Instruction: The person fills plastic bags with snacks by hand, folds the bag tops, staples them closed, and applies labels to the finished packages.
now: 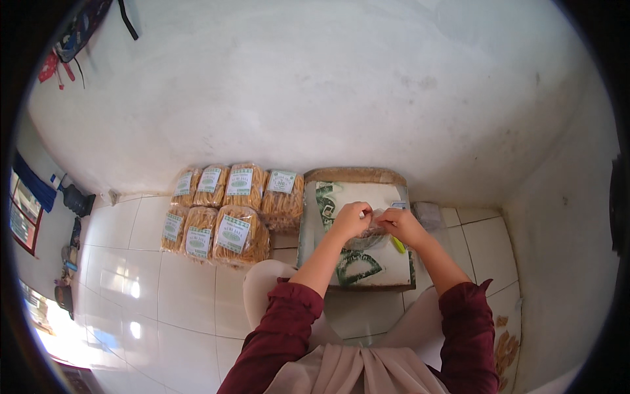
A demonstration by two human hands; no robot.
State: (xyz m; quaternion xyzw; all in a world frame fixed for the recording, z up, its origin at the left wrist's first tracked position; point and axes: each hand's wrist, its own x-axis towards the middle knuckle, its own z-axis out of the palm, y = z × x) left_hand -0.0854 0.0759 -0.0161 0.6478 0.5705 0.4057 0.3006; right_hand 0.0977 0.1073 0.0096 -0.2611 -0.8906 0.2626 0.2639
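So the person is sitting on a white tiled floor right up against a pale wall, with both arms in dark red sleeves coming in from the bottom of the view. The left hand and right hand are close together, almost touching, over a flat cardboard box with a white and green printed top that lies on the floor in front of them. Between the two hands there's a small clear plastic bag, and both grips are pinched narrow on its top edge, fingers bunched tight on the plastic. It's too small and crumpled to tell what's inside it. A little yellow-green thing pokes out just under the right hand; can't tell what it is.

Just left of the box sits a stack of sealed snack packs full of golden stick-shaped snacks, each with a white and green label, in two rows leaning against the wall and touching each other. Far right, by the floor edge, there are a few loose brownish snack pieces. Upper left there's some dark stuff hanging on the wall, too warped to make out.
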